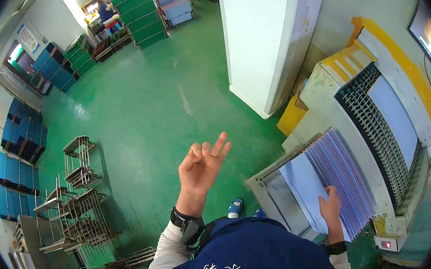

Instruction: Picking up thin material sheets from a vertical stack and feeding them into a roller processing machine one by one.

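My left hand (201, 170) is raised in front of my body above the green floor. It holds nothing; two fingers stretch out and the others curl. On my right, my right hand (331, 209) is closed at the edge of a thin pale panel (303, 191), with part of its grip hidden. That panel leans in a slotted rack (256, 185), beside a tight row of similar thin panels (338, 174) standing on edge. Bare slots show at the rack's left side.
Right of the rack stands a roller conveyor machine (373, 133) carrying a white panel (393, 116). A white cabinet (253, 41) rises ahead. Metal racks (85, 216) stand at left, with blue crates (17, 171) along the wall. Green crates (139, 16) and a seated person (106, 12) are far off.
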A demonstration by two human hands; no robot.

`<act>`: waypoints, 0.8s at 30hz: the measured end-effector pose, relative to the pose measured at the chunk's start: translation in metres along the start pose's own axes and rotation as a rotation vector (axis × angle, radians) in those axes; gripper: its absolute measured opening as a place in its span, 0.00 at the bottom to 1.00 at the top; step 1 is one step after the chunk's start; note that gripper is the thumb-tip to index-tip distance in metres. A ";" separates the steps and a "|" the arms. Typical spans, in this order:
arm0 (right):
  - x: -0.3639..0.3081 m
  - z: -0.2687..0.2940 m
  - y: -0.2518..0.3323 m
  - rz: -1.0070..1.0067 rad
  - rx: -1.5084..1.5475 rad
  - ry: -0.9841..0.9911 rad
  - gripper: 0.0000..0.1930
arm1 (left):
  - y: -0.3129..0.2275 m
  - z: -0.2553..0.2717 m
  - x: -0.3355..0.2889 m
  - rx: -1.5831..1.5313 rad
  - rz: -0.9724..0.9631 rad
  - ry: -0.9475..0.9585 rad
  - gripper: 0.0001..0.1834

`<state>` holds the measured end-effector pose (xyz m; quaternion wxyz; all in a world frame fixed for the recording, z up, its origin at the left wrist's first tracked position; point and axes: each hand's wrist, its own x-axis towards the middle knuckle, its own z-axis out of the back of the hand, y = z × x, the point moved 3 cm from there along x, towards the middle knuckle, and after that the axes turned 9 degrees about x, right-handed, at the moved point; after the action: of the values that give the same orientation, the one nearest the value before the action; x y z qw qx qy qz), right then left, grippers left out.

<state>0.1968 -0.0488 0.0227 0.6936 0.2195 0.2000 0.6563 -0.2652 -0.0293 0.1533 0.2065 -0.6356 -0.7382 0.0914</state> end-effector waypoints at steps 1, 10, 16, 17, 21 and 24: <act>0.000 -0.001 -0.001 -0.032 0.027 0.000 0.21 | 0.000 0.000 0.000 -0.003 0.005 -0.001 0.09; 0.002 -0.011 -0.020 -0.071 -0.106 0.066 0.23 | -0.013 0.004 -0.007 -0.006 0.005 0.010 0.10; 0.010 -0.020 -0.051 -0.090 -0.198 0.088 0.24 | -0.030 0.007 -0.009 -0.002 -0.023 0.015 0.10; 0.012 -0.021 -0.062 -0.089 -0.203 0.097 0.24 | -0.032 0.008 -0.010 0.003 -0.031 0.029 0.10; 0.021 -0.020 -0.075 -0.108 -0.218 0.193 0.23 | -0.039 0.011 -0.011 0.007 -0.036 0.022 0.10; 0.026 -0.020 -0.077 -0.176 -0.221 0.257 0.22 | -0.044 0.013 -0.012 0.044 -0.041 0.019 0.10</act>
<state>0.2511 -0.0256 -0.0370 0.7369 0.0380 0.2320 0.6337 -0.3089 -0.0473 0.1571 0.2294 -0.6165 -0.7469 0.0973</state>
